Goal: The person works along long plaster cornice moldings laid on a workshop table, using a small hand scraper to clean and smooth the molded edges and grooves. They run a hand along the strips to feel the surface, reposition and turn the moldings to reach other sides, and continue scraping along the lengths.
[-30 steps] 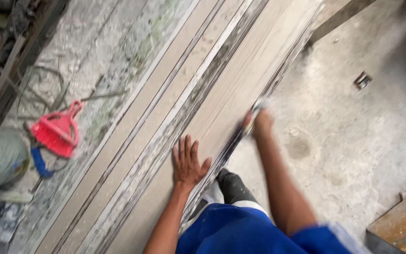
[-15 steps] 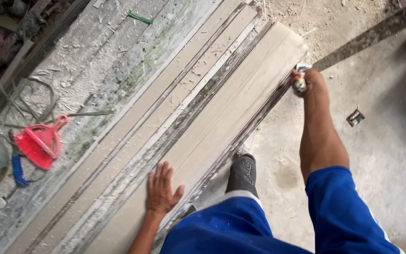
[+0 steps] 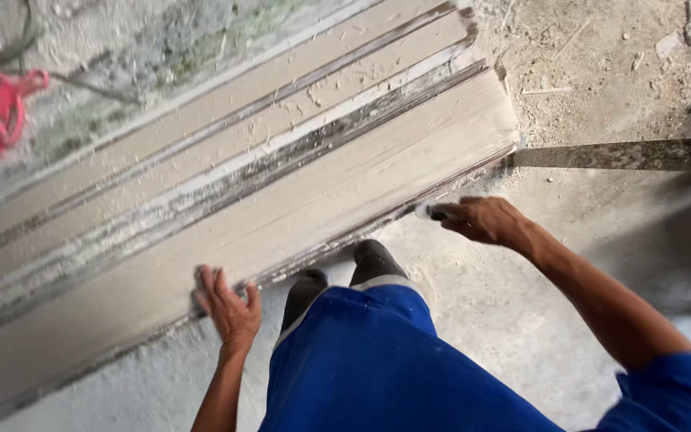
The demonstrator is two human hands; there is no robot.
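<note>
The long board [image 3: 297, 200] is pale and dusty, with dark grooved strips along it, lying on the floor ahead of both hands. The left hand [image 3: 229, 308] presses open and flat on its near edge. The right hand [image 3: 481, 220] is closed around a small tool [image 3: 433, 213] touching that edge.

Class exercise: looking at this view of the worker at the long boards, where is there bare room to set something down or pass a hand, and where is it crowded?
Free: the broad pale top board between the left hand and the right hand; also the concrete floor between the blue trousers and the right arm. Crowded: the board's near edge by the dark shoes, and the debris-strewn ground past the boards' end.
</note>
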